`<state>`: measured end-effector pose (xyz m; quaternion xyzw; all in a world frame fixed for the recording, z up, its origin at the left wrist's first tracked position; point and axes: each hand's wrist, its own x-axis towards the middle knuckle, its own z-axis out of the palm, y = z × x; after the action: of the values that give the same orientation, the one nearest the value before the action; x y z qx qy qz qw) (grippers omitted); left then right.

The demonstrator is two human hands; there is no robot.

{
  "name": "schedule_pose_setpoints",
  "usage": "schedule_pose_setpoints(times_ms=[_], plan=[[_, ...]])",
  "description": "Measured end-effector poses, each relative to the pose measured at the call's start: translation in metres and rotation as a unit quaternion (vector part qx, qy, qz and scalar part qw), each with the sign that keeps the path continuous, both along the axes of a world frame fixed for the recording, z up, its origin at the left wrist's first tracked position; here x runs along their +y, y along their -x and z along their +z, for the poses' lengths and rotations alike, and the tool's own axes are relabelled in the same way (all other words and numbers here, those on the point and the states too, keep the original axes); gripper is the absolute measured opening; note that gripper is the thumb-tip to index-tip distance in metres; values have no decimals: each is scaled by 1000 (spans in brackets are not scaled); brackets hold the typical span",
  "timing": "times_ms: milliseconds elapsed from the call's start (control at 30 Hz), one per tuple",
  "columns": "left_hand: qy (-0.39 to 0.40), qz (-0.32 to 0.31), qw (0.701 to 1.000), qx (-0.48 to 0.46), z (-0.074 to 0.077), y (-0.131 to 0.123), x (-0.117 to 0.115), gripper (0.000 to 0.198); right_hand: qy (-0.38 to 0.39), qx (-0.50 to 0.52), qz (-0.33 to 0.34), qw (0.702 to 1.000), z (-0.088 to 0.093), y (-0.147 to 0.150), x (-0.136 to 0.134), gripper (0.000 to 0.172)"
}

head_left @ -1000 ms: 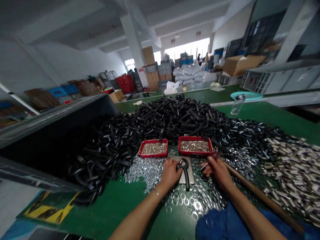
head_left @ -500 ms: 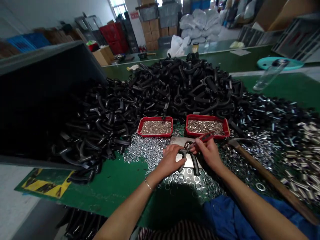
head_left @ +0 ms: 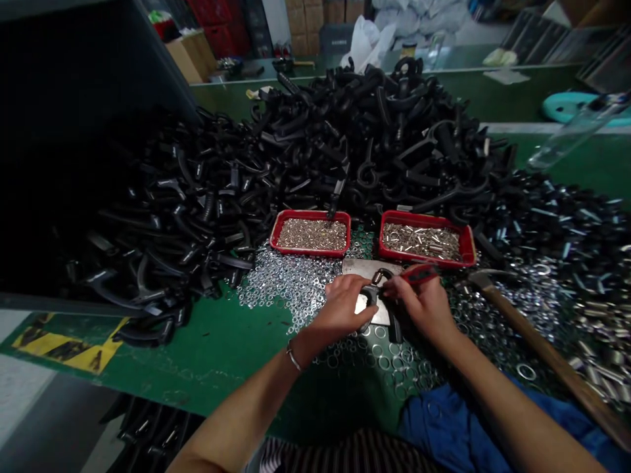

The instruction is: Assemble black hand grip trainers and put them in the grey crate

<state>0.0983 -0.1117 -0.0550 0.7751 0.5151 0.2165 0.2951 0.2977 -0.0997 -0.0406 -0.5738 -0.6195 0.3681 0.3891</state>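
My left hand [head_left: 345,305] is closed on a curved black plastic handle [head_left: 395,328], pressing it over a small metal plate [head_left: 362,266]. A short shiny metal cylinder [head_left: 377,276] shows at the upper end of that handle. In my right hand [head_left: 428,307] is a slim red-handled tool [head_left: 420,272], gripped between thumb and fingers like a pen. My right fingertips are close to the handle's joint; the tool's tip is hidden there. Loose metal rings [head_left: 394,358] lie around the plate.
Beyond the plate stand a red tray of tiny metal pieces [head_left: 276,244] and a red tray of small pins [head_left: 468,253]. A large heap of black handles [head_left: 305,144] rises behind. A hammer [head_left: 522,328] lies at right, near scattered metal sleeves [head_left: 599,368].
The view has tipped down and come closer to the table. My left hand stays on the black handle, and my right hand still holds the red-handled tool, now lying flatter.
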Motion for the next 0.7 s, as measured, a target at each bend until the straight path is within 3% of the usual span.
schedule_pose_setpoints(times_ms=[67, 133, 267, 367, 467, 567, 700], plan=[[-2, -8, 1000, 5, 0, 1, 0, 50, -27, -100, 16, 994, 8, 7, 3, 33], [-4, -15, 1000, 14, 1, 1, 0, 50, -23, -113, 40, 993, 14, 14, 15, 34], [-7, -25, 999, 26, 3, 2, -1, 49, 59, 115, 89, 988, 22, 13, 48, 37], [-15, -32, 999, 20, 0, 3, 0, 50, 48, 261, 29, 964, 21, -2, 58, 39], [-19, -35, 999, 15, -4, 4, 3, 48, 59, 295, 15, 953, 14, -16, 46, 38], [-16, -38, 999, 26, -5, 4, 5, 46, 90, 246, 41, 964, 5, -21, 26, 39], [-15, -42, 998, 48, -2, 2, 6, 47, 59, 203, 21, 977, 1, -19, 14, 38]])
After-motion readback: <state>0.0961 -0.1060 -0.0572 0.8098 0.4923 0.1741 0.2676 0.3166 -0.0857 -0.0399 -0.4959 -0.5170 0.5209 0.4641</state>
